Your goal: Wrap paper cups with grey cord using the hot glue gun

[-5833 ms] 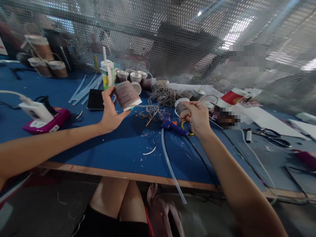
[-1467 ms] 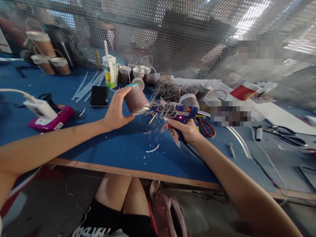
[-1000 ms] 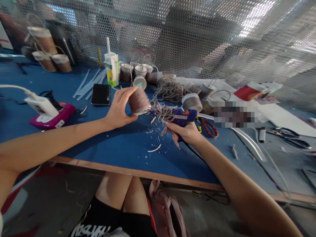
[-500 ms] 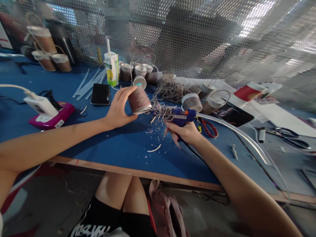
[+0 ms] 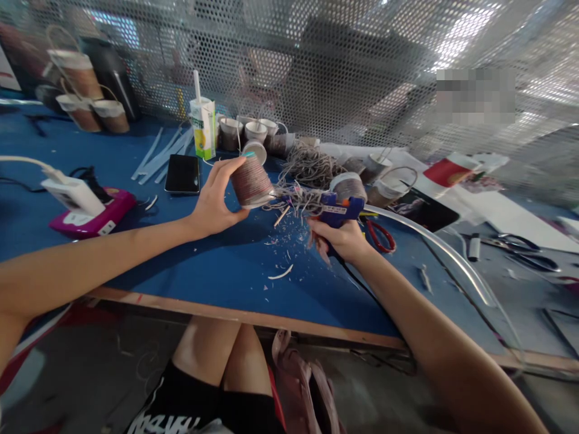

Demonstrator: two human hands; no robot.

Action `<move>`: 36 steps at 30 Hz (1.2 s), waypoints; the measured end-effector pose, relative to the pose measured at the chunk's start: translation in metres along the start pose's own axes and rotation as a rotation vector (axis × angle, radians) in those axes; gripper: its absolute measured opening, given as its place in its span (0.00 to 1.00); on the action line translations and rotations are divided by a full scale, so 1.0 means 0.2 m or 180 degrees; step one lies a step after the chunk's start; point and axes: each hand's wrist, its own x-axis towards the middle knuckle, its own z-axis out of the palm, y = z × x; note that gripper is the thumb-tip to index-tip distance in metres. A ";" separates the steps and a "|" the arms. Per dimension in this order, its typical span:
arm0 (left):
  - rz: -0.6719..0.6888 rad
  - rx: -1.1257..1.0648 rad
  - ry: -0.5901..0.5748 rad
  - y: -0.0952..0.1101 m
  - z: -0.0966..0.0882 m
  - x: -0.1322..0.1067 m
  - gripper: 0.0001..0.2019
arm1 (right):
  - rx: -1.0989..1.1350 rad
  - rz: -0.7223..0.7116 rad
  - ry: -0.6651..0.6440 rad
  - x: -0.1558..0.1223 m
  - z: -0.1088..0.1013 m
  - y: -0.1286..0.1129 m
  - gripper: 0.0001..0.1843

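My left hand has its thumb and fingers around a small paper cup wrapped in brown cord, tilted above the table. In my right hand is a blue hot glue gun, its nozzle end pointing left at the cup's rim. Strands of cord and glue threads clump around the front of the gun, so I cannot tell whether the nozzle touches the cup. A long clear glue stick runs out of the gun's back. Behind lies a tangled heap of grey-brown cord.
Several cord-wrapped cups stand along the mesh partition, near a drink carton. A phone and a magenta power strip lie left. Red-handled pliers and scissors lie right. Scraps litter the front.
The glue gun has shifted slightly right, a little away from the cup. My left hand keeps its hold on the cup, and the view has moved slightly.
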 end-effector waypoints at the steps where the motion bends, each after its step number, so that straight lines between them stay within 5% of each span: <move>1: 0.0000 -0.0006 0.0005 0.00 0.00 0.00 0.40 | -0.0028 0.0012 0.0020 0.00 0.00 0.00 0.23; 26: -0.0023 -0.0347 0.0016 0.00 0.00 -0.01 0.43 | -0.0007 0.0105 0.0295 0.04 -0.03 0.06 0.18; 31: 0.0113 -0.0414 0.0110 0.00 0.00 -0.01 0.42 | -0.1594 -0.0346 0.0667 0.14 -0.15 0.10 0.19; 33: 0.0066 -0.0467 0.0091 0.01 0.00 -0.01 0.41 | -0.2601 -0.0616 0.0525 0.17 -0.22 0.13 0.25; 36: 0.0069 -0.0490 0.0111 0.01 -0.01 0.00 0.40 | -0.3371 -0.0408 0.0020 0.20 -0.34 0.16 0.33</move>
